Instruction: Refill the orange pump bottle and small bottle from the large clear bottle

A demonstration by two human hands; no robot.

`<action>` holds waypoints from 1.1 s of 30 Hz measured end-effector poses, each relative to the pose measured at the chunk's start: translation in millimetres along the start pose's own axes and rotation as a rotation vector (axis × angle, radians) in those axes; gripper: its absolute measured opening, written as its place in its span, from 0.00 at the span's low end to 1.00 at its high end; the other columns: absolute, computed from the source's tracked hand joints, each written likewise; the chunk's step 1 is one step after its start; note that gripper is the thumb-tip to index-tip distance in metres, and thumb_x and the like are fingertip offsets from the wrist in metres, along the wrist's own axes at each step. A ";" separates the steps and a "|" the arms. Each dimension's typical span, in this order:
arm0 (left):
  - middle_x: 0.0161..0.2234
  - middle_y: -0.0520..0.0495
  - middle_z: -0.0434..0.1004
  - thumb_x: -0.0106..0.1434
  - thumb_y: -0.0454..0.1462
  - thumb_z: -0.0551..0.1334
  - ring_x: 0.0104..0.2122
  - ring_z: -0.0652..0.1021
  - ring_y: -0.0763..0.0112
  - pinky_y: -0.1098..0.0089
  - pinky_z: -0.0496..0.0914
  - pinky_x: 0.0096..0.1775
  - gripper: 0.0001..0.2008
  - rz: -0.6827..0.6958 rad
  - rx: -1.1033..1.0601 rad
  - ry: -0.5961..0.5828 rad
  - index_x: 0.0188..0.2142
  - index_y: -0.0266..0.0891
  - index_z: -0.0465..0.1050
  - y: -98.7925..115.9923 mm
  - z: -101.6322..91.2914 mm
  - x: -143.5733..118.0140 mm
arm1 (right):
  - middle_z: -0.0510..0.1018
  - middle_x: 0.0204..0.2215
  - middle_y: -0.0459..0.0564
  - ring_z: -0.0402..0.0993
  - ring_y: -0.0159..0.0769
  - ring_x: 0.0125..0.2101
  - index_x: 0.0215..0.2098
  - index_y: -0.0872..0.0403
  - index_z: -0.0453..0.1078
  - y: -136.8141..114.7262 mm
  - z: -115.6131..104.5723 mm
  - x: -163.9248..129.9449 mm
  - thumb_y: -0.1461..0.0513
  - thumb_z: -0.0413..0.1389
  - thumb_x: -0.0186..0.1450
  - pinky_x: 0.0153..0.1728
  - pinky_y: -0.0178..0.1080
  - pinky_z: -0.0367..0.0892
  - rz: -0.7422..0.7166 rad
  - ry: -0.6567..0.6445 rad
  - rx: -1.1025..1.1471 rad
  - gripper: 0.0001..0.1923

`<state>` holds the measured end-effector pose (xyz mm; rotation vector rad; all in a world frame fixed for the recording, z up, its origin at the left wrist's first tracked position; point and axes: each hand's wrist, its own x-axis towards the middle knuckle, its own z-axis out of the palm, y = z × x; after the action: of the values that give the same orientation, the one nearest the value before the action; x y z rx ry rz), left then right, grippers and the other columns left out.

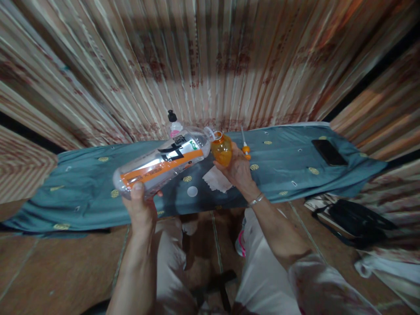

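Observation:
My left hand (141, 205) grips the base of a large clear plastic bottle (164, 162) with an orange and black label. The bottle is tipped almost flat, its open mouth meeting the mouth of a small orange bottle (222, 150). My right hand (236, 168) holds that small orange bottle upright from below. Both are held above a teal cloth (288, 162) with gold dots that covers a narrow table. A white round cap (192, 191) lies on the cloth under the big bottle. An orange nozzle top (245, 148) lies just right of my right hand.
A small white bottle with a black cap (173, 124) stands behind the big bottle. White paper (216, 180) lies on the cloth. A black phone (329, 152) rests at the right end. A black bag (357, 221) sits on the floor at right. Striped curtains hang behind.

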<state>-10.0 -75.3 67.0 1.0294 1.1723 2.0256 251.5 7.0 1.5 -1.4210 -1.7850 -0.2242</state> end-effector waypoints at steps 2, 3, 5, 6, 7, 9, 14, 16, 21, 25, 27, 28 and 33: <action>0.39 0.45 0.79 0.49 0.52 0.72 0.30 0.75 0.68 0.76 0.64 0.19 0.24 -0.003 -0.010 0.008 0.40 0.41 0.77 -0.1 0.2 0.0 | 0.77 0.56 0.71 0.77 0.58 0.57 0.68 0.61 0.56 -0.3 0.2 0.1 0.42 0.59 0.70 0.58 0.60 0.74 -0.002 0.004 -0.007 0.42; 0.39 0.45 0.79 0.49 0.52 0.72 0.29 0.75 0.68 0.76 0.64 0.19 0.24 0.000 -0.013 0.011 0.40 0.41 0.77 -0.1 0.3 0.1 | 0.77 0.56 0.71 0.77 0.58 0.56 0.68 0.61 0.56 -0.6 0.2 0.1 0.42 0.59 0.70 0.57 0.60 0.74 -0.001 0.005 -0.010 0.41; 0.38 0.45 0.78 0.48 0.52 0.72 0.29 0.75 0.68 0.77 0.63 0.18 0.25 0.008 -0.016 0.014 0.40 0.41 0.76 -0.3 0.5 0.2 | 0.77 0.56 0.71 0.77 0.59 0.56 0.68 0.62 0.56 -1.0 0.4 -0.1 0.43 0.60 0.69 0.57 0.61 0.75 0.004 0.006 -0.016 0.42; 0.37 0.46 0.78 0.48 0.53 0.72 0.29 0.75 0.68 0.77 0.62 0.18 0.25 0.009 -0.017 0.014 0.40 0.40 0.76 -0.3 0.5 0.3 | 0.77 0.56 0.72 0.77 0.59 0.56 0.68 0.62 0.56 -1.0 0.5 -0.2 0.44 0.60 0.69 0.57 0.61 0.75 0.004 0.005 -0.018 0.42; 0.37 0.46 0.78 0.47 0.53 0.73 0.28 0.75 0.68 0.77 0.62 0.18 0.26 0.008 -0.021 0.014 0.39 0.40 0.75 -0.3 0.4 0.2 | 0.77 0.56 0.72 0.77 0.59 0.56 0.68 0.63 0.56 -0.9 0.7 -0.3 0.44 0.61 0.69 0.57 0.62 0.75 0.003 0.005 -0.019 0.42; 0.37 0.45 0.77 0.48 0.53 0.73 0.29 0.75 0.68 0.76 0.63 0.19 0.26 -0.001 -0.022 0.011 0.40 0.40 0.75 0.0 0.4 -0.3 | 0.77 0.56 0.73 0.77 0.60 0.56 0.68 0.63 0.55 -0.1 1.0 -0.6 0.45 0.62 0.68 0.57 0.61 0.75 -0.005 0.009 -0.021 0.43; 0.39 0.45 0.78 0.50 0.53 0.69 0.30 0.75 0.66 0.74 0.64 0.20 0.23 0.000 0.041 0.002 0.40 0.42 0.74 1.4 1.0 -2.2 | 0.77 0.56 0.72 0.77 0.59 0.57 0.68 0.62 0.55 2.1 1.9 -1.1 0.44 0.62 0.68 0.56 0.61 0.75 -0.018 0.023 -0.020 0.43; 0.39 0.45 0.78 0.50 0.53 0.70 0.30 0.75 0.66 0.74 0.64 0.20 0.24 0.000 0.034 0.005 0.40 0.42 0.74 1.3 1.2 -2.1 | 0.77 0.57 0.71 0.77 0.58 0.56 0.68 0.61 0.55 1.9 2.1 -1.1 0.44 0.62 0.68 0.57 0.61 0.75 -0.017 0.021 -0.019 0.43; 0.39 0.44 0.79 0.47 0.54 0.73 0.30 0.75 0.66 0.74 0.65 0.20 0.27 -0.007 -0.007 0.013 0.41 0.40 0.76 -1.2 0.1 0.0 | 0.78 0.56 0.72 0.78 0.58 0.55 0.68 0.62 0.56 1.2 2.6 -0.8 0.44 0.61 0.68 0.56 0.60 0.76 -0.006 0.034 -0.023 0.42; 0.39 0.43 0.79 0.46 0.55 0.73 0.29 0.75 0.67 0.75 0.63 0.20 0.29 0.005 -0.011 0.022 0.41 0.40 0.77 -1.3 0.4 0.6 | 0.78 0.55 0.71 0.78 0.58 0.55 0.68 0.62 0.56 1.8 2.5 -0.2 0.43 0.61 0.68 0.55 0.60 0.77 -0.011 0.029 -0.020 0.43; 0.38 0.44 0.79 0.46 0.55 0.73 0.28 0.75 0.68 0.75 0.62 0.19 0.28 0.002 -0.011 0.018 0.40 0.40 0.77 -0.3 1.4 0.4 | 0.78 0.55 0.71 0.78 0.58 0.55 0.68 0.62 0.55 1.9 2.3 -0.1 0.43 0.61 0.68 0.55 0.60 0.76 -0.007 0.021 -0.019 0.43; 0.38 0.44 0.79 0.46 0.55 0.74 0.28 0.75 0.68 0.76 0.62 0.19 0.28 0.002 -0.010 0.015 0.40 0.40 0.77 0.2 1.9 0.3 | 0.78 0.56 0.71 0.77 0.59 0.56 0.69 0.61 0.55 1.8 2.1 0.0 0.43 0.61 0.68 0.55 0.61 0.76 -0.006 0.016 -0.019 0.43; 0.37 0.45 0.78 0.46 0.54 0.73 0.27 0.74 0.68 0.76 0.61 0.18 0.27 -0.005 -0.002 0.030 0.41 0.41 0.77 0.5 2.4 0.3 | 0.77 0.56 0.71 0.77 0.59 0.56 0.69 0.61 0.54 1.4 0.8 -0.1 0.44 0.62 0.68 0.56 0.62 0.75 -0.005 0.000 -0.022 0.43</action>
<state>-8.3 -74.3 68.3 0.9973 1.1871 2.0442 252.3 7.9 0.5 -1.4324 -1.7915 -0.2465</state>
